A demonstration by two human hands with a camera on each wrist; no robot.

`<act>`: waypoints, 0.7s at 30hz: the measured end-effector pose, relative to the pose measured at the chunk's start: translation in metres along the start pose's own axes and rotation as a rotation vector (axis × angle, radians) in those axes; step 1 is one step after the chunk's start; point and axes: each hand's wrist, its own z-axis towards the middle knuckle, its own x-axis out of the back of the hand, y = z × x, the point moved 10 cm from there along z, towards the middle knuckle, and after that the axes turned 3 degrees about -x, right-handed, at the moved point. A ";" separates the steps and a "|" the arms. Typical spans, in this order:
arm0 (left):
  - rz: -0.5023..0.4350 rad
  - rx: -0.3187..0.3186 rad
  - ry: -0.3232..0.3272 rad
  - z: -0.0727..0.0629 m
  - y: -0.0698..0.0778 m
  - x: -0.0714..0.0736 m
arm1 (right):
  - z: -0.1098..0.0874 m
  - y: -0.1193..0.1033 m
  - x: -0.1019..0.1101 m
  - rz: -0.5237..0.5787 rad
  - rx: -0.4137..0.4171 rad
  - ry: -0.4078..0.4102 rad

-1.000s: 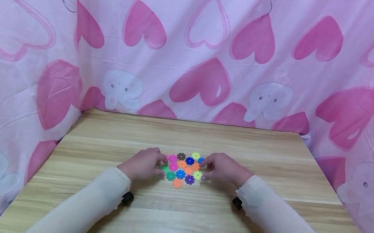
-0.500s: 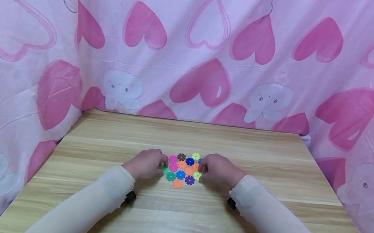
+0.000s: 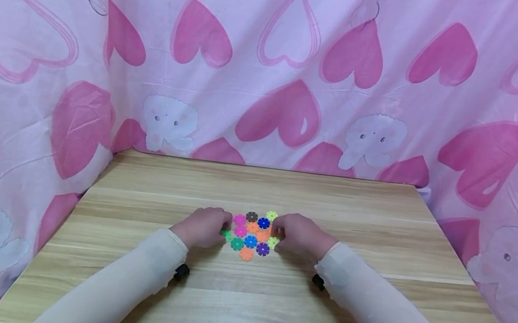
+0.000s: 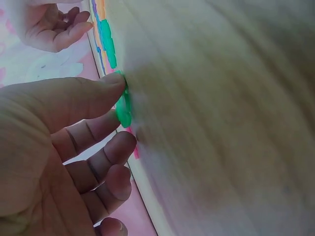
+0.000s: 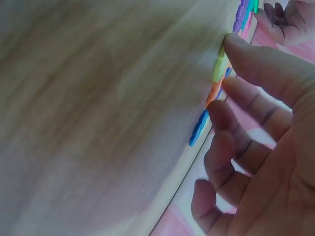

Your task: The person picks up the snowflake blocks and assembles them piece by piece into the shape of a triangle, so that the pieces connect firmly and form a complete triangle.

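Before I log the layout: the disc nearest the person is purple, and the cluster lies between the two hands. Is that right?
One thing is wrong: the nearest disc is orange, not purple, as the head view shows. The cluster does lie between the left hand and right hand.

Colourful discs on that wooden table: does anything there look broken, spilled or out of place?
Nothing stands out. The discs sit in one tight cluster on the table, with no visible breakage, though the left hand and right hand cover some edges.
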 end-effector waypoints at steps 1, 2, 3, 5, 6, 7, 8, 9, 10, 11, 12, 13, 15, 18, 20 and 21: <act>-0.004 0.004 0.000 0.000 -0.001 0.000 | 0.000 0.000 -0.001 0.011 0.002 -0.006; -0.008 0.006 -0.001 0.000 -0.001 0.000 | 0.001 -0.001 -0.002 0.022 0.003 -0.010; -0.012 0.009 -0.001 -0.001 -0.002 0.000 | 0.001 -0.001 -0.002 0.029 0.002 -0.015; -0.019 0.011 0.000 -0.002 -0.002 0.000 | 0.002 -0.001 -0.004 0.036 0.003 -0.022; -0.022 0.012 0.000 -0.002 -0.002 0.000 | 0.002 -0.001 -0.004 0.037 0.003 -0.025; -0.025 0.013 0.001 -0.003 -0.002 0.000 | 0.002 0.000 -0.004 0.037 0.003 -0.025; -0.025 0.010 0.002 -0.003 -0.002 0.001 | 0.003 0.000 -0.005 0.036 0.004 -0.027; -0.028 0.009 0.002 -0.004 -0.002 0.001 | 0.003 0.000 -0.005 0.035 0.004 -0.029; -0.030 0.007 0.003 -0.004 -0.002 0.001 | 0.004 0.001 -0.006 0.033 0.005 -0.031; -0.030 0.006 0.002 -0.004 -0.002 0.001 | 0.004 0.001 -0.006 0.033 0.004 -0.032; -0.036 0.009 0.003 -0.005 -0.002 0.001 | 0.005 0.001 -0.006 0.035 0.004 -0.036; -0.042 0.008 0.002 -0.006 -0.002 0.001 | 0.005 0.001 -0.007 0.038 0.004 -0.040; -0.056 0.008 -0.003 -0.008 -0.002 0.001 | 0.005 0.001 -0.008 0.054 0.000 -0.052; -0.082 0.009 -0.011 -0.009 -0.003 -0.001 | 0.004 0.001 -0.010 0.071 -0.007 -0.065; -0.101 0.010 -0.016 -0.010 -0.003 -0.002 | 0.004 0.001 -0.010 0.079 -0.012 -0.067; -0.112 0.012 -0.018 -0.010 -0.003 -0.002 | 0.004 0.001 -0.010 0.080 -0.013 -0.066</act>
